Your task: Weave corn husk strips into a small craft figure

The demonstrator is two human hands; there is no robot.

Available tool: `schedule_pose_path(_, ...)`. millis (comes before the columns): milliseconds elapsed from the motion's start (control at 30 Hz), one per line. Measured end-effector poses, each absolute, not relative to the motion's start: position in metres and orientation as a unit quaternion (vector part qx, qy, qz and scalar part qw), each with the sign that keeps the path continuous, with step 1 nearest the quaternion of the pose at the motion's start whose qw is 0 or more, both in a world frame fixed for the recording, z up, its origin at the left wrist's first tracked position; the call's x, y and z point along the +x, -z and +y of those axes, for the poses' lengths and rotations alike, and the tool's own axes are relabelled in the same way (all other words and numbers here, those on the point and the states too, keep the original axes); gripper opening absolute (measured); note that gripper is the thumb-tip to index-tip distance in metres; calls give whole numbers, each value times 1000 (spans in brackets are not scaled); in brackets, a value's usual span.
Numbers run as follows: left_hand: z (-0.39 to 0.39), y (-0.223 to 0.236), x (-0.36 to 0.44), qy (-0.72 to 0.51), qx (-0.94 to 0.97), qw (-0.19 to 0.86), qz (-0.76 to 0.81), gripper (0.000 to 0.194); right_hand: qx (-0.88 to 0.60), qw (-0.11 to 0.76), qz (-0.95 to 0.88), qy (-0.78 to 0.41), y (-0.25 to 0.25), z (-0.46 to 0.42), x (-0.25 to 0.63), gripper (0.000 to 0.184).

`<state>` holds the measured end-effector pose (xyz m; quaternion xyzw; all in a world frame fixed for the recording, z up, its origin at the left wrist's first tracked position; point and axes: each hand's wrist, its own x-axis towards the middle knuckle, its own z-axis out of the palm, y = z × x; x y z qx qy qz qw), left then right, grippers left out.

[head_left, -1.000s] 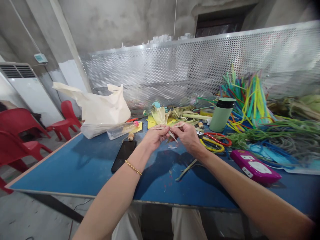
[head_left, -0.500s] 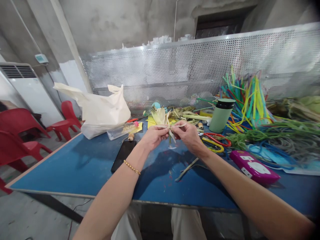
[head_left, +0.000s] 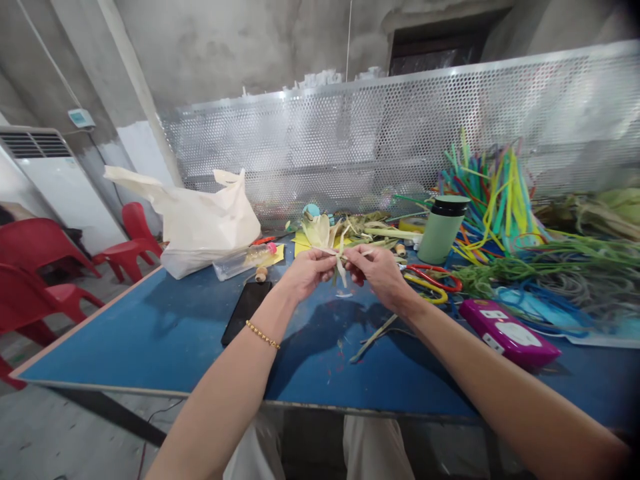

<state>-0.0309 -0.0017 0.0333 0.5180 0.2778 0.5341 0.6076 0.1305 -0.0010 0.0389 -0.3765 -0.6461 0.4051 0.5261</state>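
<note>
- Above the middle of the blue desk, the left hand and the right hand meet, both pinched shut on a pale strip of dried leaf held between their fingertips, clear of the desk top.
- Compared with a second ago, the strip's crossed ends have turned: one loose end now points straight down between the hands, where before it slanted toward the right hand.
- Both hands have stayed almost where they were; the left wrist's gold bracelet sits slightly lower in the frame.
- Nothing else on the desk has moved.
- One black phone lies flat near the left forearm.
- One white plastic bag slumps at the desk's far left edge, with one clear bottle lying beside it.
- One green cup with a black lid stands upright toward the far edge, right of the hands.
- One pair of red-handled scissors lies just beside the right hand.
- One magenta device rests near the right forearm.
- One bundle of coloured straws fans up at the far right.
- Three red chairs stand off the desk's left side.
</note>
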Motion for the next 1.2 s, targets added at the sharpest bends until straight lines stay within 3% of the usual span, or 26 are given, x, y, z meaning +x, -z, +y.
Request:
schedule_pose_path(200,3,-29,-30,-586,528,523,322,27,-382,466,-669,-436,-39,-5,130,39)
schedule_pose_path(500,-1,-31,-34,-521,558,547,342,21,-310,457,-500,-667,-46,3,138,26)
schedule_pose_path(1200,-5,-32,-32,-511,503,624,309,26,-334,503,-496,-624,-46,-3,135,30)
